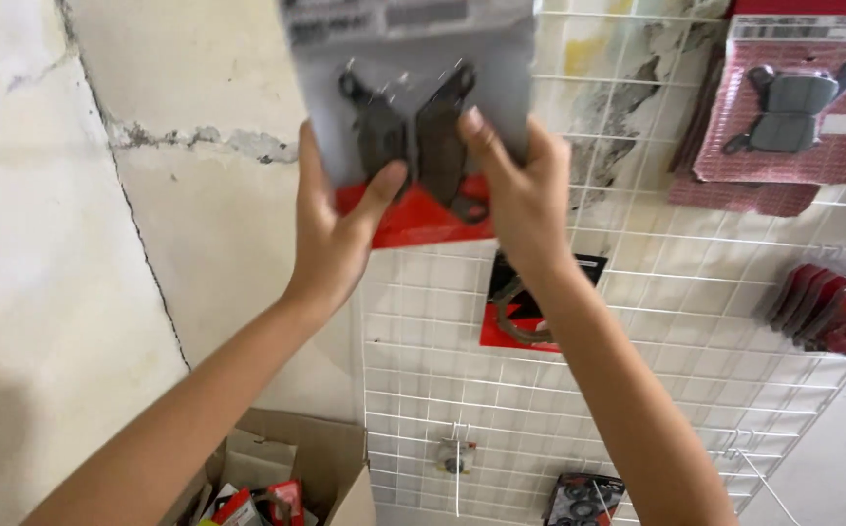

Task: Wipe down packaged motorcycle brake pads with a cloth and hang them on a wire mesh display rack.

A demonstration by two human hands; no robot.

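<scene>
White wire grid (695,292) behind; left hand (330,229) and right hand (520,190) both grasp brake-pad pack (413,117) at 12 o'clock

Bare wire grid (676,321) right of forearms gives free passage; hanging red packs (837,312), pink pack (793,107) crowd right side; cardboard box (296,468) blocks below-left.

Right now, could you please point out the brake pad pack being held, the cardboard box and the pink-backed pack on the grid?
brake pad pack (418,136), head view, on the right-hand pad.
cardboard box (330,453), head view, on its flap.
pink-backed pack (788,112), head view, on its grey pad.
</scene>
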